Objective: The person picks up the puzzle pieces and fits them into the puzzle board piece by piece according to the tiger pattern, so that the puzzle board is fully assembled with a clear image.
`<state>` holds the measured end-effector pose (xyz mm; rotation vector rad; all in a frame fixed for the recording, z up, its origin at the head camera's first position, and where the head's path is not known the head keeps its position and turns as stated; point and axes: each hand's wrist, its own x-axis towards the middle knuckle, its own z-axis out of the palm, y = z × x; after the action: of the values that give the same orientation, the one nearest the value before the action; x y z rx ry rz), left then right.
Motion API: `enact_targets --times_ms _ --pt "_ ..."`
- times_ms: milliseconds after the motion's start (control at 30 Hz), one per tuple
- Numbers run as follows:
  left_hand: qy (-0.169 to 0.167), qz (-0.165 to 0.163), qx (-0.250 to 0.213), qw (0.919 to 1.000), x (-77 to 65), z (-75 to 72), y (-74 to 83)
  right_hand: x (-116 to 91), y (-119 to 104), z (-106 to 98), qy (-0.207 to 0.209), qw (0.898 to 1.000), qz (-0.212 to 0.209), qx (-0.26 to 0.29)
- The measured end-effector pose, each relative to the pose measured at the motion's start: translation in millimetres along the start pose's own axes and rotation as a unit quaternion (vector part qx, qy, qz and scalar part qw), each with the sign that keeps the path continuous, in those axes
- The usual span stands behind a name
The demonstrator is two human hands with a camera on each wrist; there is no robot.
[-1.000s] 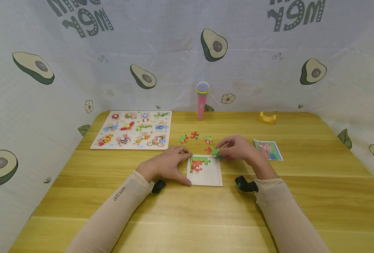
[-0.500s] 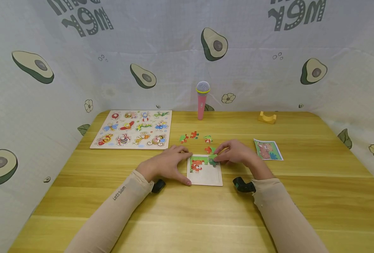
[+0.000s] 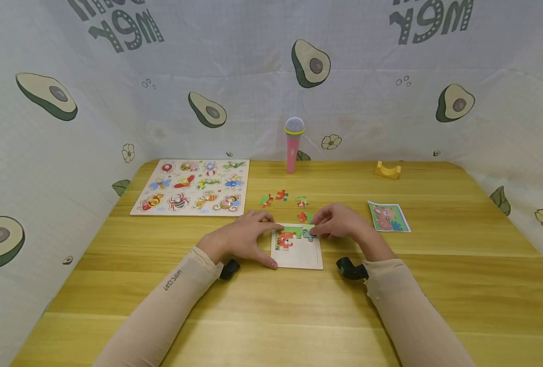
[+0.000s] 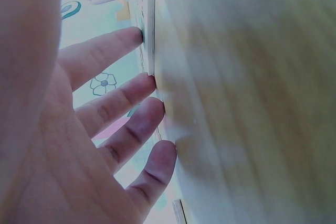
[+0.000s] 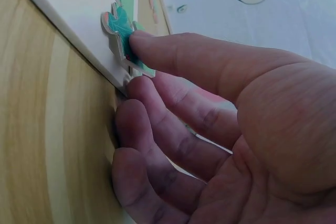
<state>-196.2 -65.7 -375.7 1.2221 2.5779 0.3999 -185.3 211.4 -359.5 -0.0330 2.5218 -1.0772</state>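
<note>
A small white puzzle board (image 3: 301, 259) lies flat in front of me, with joined tiger-picture pieces (image 3: 286, 238) in its upper left. My left hand (image 3: 246, 237) steadies the board's left side, index fingertip at the top corner and thumb at the bottom corner. In the left wrist view its straight fingers (image 4: 118, 100) reach to the board's edge and the tabletop. At the upper right of the board, my right hand (image 3: 342, 221) pinches a green-and-teal jigsaw piece (image 5: 119, 27) between thumb and fingers. That piece sits tilted over the board, beside the joined ones.
Several loose jigsaw pieces (image 3: 282, 195) lie behind the board. A wooden insect peg puzzle (image 3: 193, 210) is at the back left. A pink toy microphone (image 3: 292, 153) stands at the back, a yellow cradle-shaped block (image 3: 388, 171) and a picture card (image 3: 389, 218) to the right.
My right hand has moved left and slightly down, bringing the green-and-teal jigsaw piece from the board's top right corner over the board, next to the joined pieces. My left hand stays in place.
</note>
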Motion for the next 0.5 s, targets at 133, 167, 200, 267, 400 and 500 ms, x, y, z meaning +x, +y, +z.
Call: enact_targets --times_ms 133,167,200,267,400,500 --pt "-0.001 0.001 0.004 1.0 0.4 -0.2 -0.3 -1.1 -1.5 0.4 0.002 1.0 -0.007 -0.012" --pt "-0.001 0.001 0.004 1.0 0.4 -0.3 -0.2 -1.4 -1.9 0.6 0.002 1.0 -0.01 -0.014" --pt "-0.002 0.001 0.004 1.0 0.4 -0.3 -0.2 -1.6 -2.2 0.8 0.002 1.0 -0.013 -0.018" --pt "-0.002 0.0 0.003 1.0 0.4 -0.4 -0.1 -1.9 -2.6 1.2 0.001 0.999 -0.021 -0.025" --pt "-0.002 -0.001 0.004 1.0 0.3 -0.9 0.4 -1.9 -2.6 2.3 0.002 0.999 -0.035 -0.033" --pt "-0.004 -0.002 0.003 1.0 0.0 -1.6 1.1 -1.9 -2.3 3.0 0.006 0.999 -0.039 -0.038"
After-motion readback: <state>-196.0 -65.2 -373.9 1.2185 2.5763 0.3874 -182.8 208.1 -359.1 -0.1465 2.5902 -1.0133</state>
